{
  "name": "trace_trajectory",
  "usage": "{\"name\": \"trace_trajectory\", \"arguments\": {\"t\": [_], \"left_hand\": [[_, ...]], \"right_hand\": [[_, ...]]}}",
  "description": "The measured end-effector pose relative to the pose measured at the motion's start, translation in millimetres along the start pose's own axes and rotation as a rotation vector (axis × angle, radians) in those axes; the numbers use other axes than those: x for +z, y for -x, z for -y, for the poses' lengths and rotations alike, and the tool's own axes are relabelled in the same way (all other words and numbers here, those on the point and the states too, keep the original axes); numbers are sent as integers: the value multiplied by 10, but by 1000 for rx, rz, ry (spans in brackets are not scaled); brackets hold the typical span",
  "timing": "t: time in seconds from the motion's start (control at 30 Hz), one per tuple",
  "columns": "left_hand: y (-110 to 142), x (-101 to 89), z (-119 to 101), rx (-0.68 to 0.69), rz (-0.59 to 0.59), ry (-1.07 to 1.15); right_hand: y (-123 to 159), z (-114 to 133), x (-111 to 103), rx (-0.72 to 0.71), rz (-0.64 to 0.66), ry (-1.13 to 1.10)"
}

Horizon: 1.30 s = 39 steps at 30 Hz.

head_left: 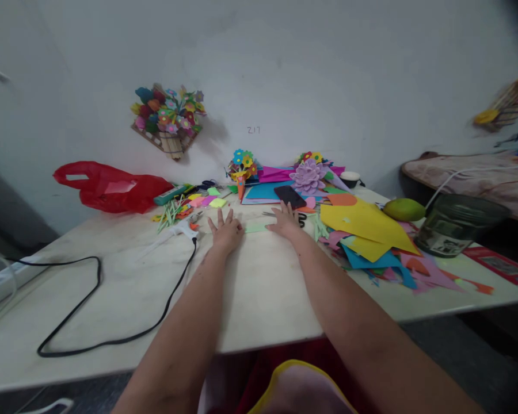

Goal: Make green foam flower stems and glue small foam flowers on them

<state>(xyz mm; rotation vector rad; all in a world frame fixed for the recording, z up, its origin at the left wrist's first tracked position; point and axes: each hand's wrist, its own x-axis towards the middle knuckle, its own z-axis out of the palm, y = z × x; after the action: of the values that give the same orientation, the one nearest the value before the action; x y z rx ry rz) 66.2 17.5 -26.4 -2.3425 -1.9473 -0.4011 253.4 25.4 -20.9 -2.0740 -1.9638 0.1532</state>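
Note:
A narrow strip of light green paper point(255, 228) lies flat on the table between my hands. My left hand point(227, 231) pinches its left end with thumb and forefinger, the other fingers fanned out. At the right end, my right hand point(286, 222) has its thumb and fingertips down on the strip. A pair of scissors with black handles point(302, 219) lies partly hidden behind my right hand, blade tips showing past its fingers. Left of my left hand rests a white glue gun point(183, 227) with a black cord.
A red plastic bag point(112, 188), green paper strips point(171, 213), a black phone point(290, 196) and paper flowers point(308, 176) stand along the back. Yellow sheets point(362, 224), a green mango point(404, 210) and a dark jar point(460, 224) are at right. The black cord point(99, 282) loops across the left side.

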Motion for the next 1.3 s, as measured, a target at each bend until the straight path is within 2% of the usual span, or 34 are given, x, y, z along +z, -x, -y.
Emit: {"name": "trace_trajectory", "arguments": {"t": [0.27, 0.57, 0.73, 0.83, 0.93, 1.1, 1.3], "left_hand": [[-17, 17, -4, -16, 7, 33], [-3, -19, 125, -68, 12, 21], [-9, -3, 73, -44, -5, 30], [6, -15, 32, -26, 1, 35], [18, -22, -7, -13, -1, 37], [20, -16, -62, -14, 7, 55], [19, -20, -8, -81, 48, 73]], "right_hand": [[-7, 137, 119, 22, 7, -10], [-20, -26, 28, 33, 76, 8], [0, -37, -4, -24, -8, 55], [5, 54, 30, -109, -89, 43], [8, 183, 100, -200, -117, -44], [9, 335, 255, -301, -43, -216], [-1, 367, 295, -327, 96, -161]]}}
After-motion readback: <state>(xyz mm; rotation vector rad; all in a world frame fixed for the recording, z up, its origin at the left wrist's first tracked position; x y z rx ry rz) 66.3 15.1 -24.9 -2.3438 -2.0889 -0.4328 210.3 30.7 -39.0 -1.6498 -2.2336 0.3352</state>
